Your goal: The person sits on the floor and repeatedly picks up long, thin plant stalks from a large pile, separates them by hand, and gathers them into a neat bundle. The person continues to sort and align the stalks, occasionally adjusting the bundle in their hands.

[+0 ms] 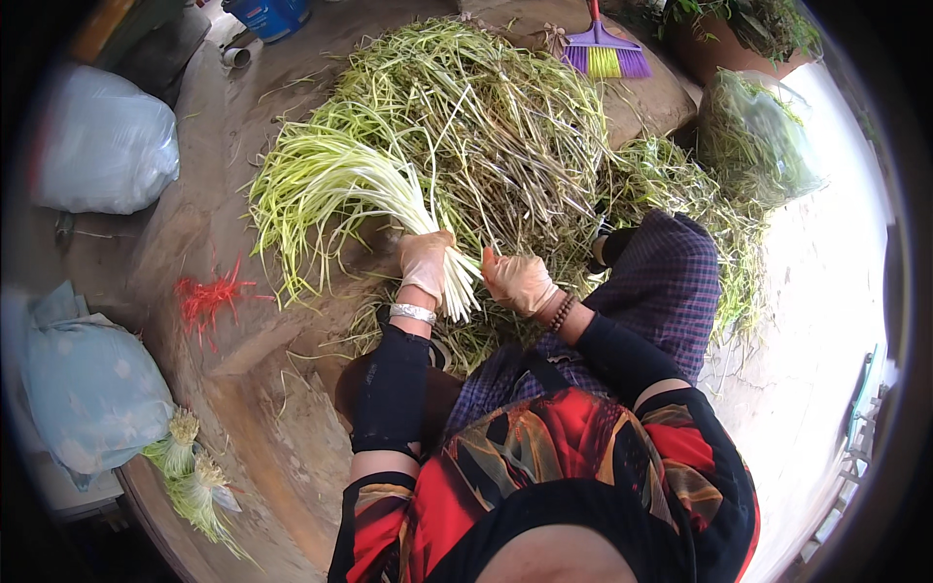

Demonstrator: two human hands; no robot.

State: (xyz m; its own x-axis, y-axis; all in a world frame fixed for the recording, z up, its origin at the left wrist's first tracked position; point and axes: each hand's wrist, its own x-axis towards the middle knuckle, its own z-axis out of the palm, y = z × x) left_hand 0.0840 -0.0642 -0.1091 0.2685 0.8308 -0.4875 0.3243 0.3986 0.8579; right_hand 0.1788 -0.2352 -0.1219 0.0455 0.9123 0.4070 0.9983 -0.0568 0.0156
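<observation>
A thick bunch of long, pale-stalked leafy greens (408,197) is gripped in my gloved left hand (425,264). Its white stalk ends point down towards my lap, and the yellow-green leaves fan out to the upper left. Just right of those ends is my gloved right hand (519,283), fingers curled and thumb raised. Whether a thin stalk is pinched in it cannot be made out. Beyond both hands spreads a large heap of loose greens (510,138), with brownish, dirty stalks towards its middle.
Red ties (211,297) lie on the floor at left. Near a pale blue bag (95,386) are tied bundles of greens (200,488). A white plastic sack (109,142) stands farther back. Behind the heap are a purple broom (603,55) and a blue bucket (268,18); a clear bag of greens (754,138) stands right.
</observation>
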